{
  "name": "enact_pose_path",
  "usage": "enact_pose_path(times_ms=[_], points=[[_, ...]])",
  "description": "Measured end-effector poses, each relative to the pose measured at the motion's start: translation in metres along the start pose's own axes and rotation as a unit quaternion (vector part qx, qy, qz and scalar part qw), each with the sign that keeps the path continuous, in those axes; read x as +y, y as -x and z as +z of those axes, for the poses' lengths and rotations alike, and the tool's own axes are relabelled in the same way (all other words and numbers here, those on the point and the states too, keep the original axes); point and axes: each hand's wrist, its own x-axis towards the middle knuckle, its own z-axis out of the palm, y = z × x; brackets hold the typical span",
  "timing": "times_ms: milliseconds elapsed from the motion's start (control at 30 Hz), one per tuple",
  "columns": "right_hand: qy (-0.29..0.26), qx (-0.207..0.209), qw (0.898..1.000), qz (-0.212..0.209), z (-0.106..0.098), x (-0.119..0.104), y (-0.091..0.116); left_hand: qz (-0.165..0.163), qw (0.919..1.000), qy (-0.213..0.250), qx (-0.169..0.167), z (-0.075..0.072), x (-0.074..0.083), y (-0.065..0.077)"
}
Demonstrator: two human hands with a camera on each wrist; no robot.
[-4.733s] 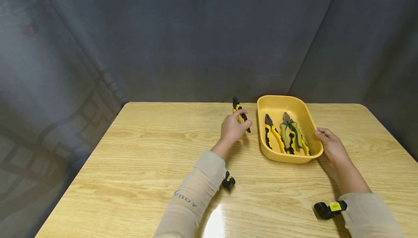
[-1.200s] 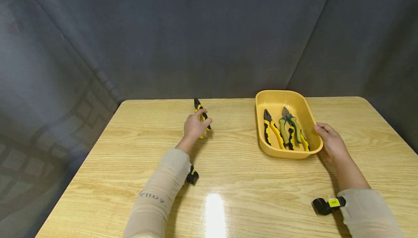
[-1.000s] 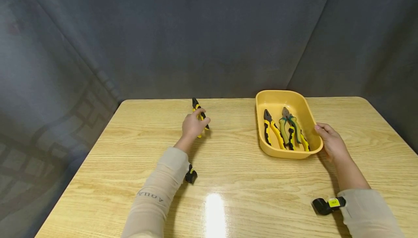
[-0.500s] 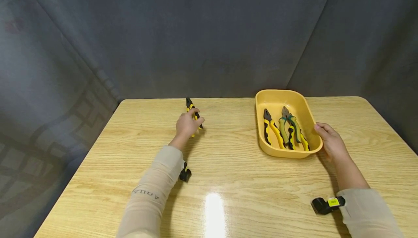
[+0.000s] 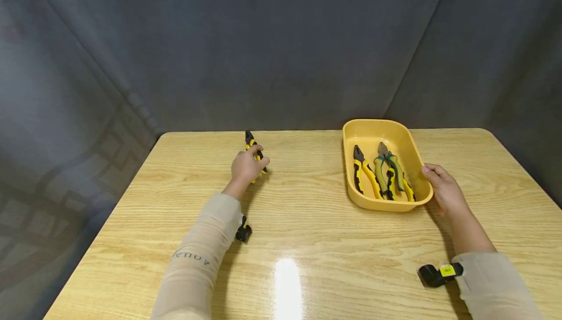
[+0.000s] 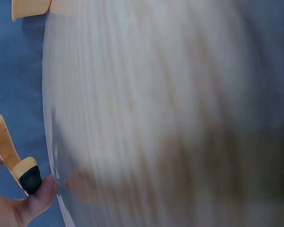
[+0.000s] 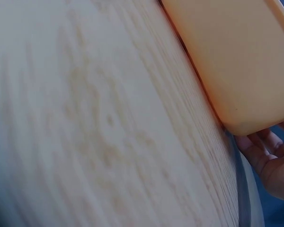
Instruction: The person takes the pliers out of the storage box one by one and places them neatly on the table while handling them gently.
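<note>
My left hand (image 5: 246, 166) pinches a pair of pliers (image 5: 249, 137) with black jaws and black-and-yellow handles, near the far edge of the table, left of centre. In the left wrist view a handle end of the pliers (image 6: 29, 177) shows by the thumb. My right hand (image 5: 449, 195) grips the near right corner of a yellow plastic tray (image 5: 382, 206), thumb at the rim. Inside lie black-and-yellow pliers (image 5: 373, 179) on the left and green-handled pliers (image 5: 398, 176) on the right. Under the green pair are more black-and-yellow handles (image 5: 409, 191); their jaws are hidden.
The wooden table (image 5: 316, 242) ends at the back against a dark grey cloth (image 5: 281, 56). A black wrist camera (image 5: 243, 230) sits at the left cuff, another camera (image 5: 432, 276) at the right cuff. Light glares off the front of the table.
Holding the pliers, my left hand has moved left from beside the tray, more slowly in the last second. My right hand keeps its grip on the tray.
</note>
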Motion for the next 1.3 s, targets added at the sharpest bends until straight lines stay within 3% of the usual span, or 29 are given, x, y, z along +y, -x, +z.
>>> enact_pose_path(times_ms=[333, 633, 867, 1300], points=[[-0.02, -0.009, 1.0, -0.002, 0.001, 0.0, -0.001, -0.006, 0.9996, -0.02, -0.019, -0.004, -0.004, -0.003], [-0.002, -0.004, 1.0, 0.006, 0.001, 0.0, 0.001, -0.005, 0.9982, -0.054, -0.026, -0.007, -0.01, -0.005], [-0.008, -0.005, 1.0, 0.005, 0.0, 0.002, 0.001, -0.005, 0.9955, -0.077, -0.054, -0.009, -0.013, -0.009], [-0.018, -0.008, 1.0, 0.009, -0.001, 0.001, 0.001, 0.012, 0.9915, -0.109, -0.07, -0.01, -0.012, -0.015]])
